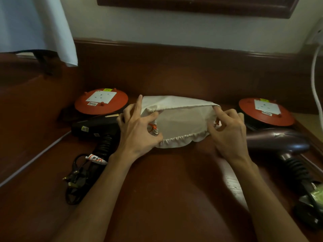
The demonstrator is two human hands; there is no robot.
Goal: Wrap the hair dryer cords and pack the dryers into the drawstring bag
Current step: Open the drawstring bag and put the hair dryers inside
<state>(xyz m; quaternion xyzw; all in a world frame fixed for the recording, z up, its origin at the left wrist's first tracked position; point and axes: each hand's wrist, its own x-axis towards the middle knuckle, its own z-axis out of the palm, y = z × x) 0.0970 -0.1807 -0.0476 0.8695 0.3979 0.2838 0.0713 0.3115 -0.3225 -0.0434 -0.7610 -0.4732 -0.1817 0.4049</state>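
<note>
The cream cloth bag lies on the glossy brown desk with its gathered mouth held wide, forming an oval opening. The left hand pinches the left rim beside an orange cord; its index finger points up. The right hand pinches the right rim with curled fingers. Just left of the left fingers lies a black dryer with a ribbed cord loosely coiled. Right of the right fingers lies a glossy purple dryer. 2 round red reels sit behind.
</note>
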